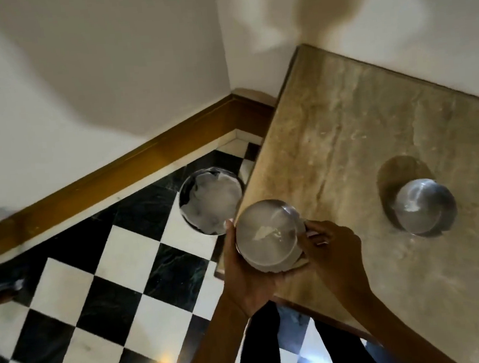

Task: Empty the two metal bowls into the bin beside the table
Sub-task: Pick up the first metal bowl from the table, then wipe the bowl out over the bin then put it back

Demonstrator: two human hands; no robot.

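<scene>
Two hands hold one metal bowl (268,237) between them. The left hand (243,280) cups it from below and on the side away from the table, and the right hand (331,256) is wrapped around the side nearer the table. Both are closed snugly on the bowl, so the grip looks firm. The bowl sits upright with its open mouth facing up. Some pale scraps lie in the bottom of it.

The bowl is right at the edge of the table (352,117), near the corner, partly out over the checkered floor (75,285).

What matters most is where the bin (212,200) is. It stands on the floor, down low, just beside the table edge. From the bowl it lies to the left and a little farther from the person. Its round mouth is open and has white paper or a white bag inside. The left hand is the nearer one to it. I think the bowl must go a short way left and forward, then tip toward the bin so the scraps fall in. If it tips too soon, scraps could land on the floor.

The second metal bowl (425,210) waits on the table, well apart to the right. It also has a bit of something pale inside.
</scene>
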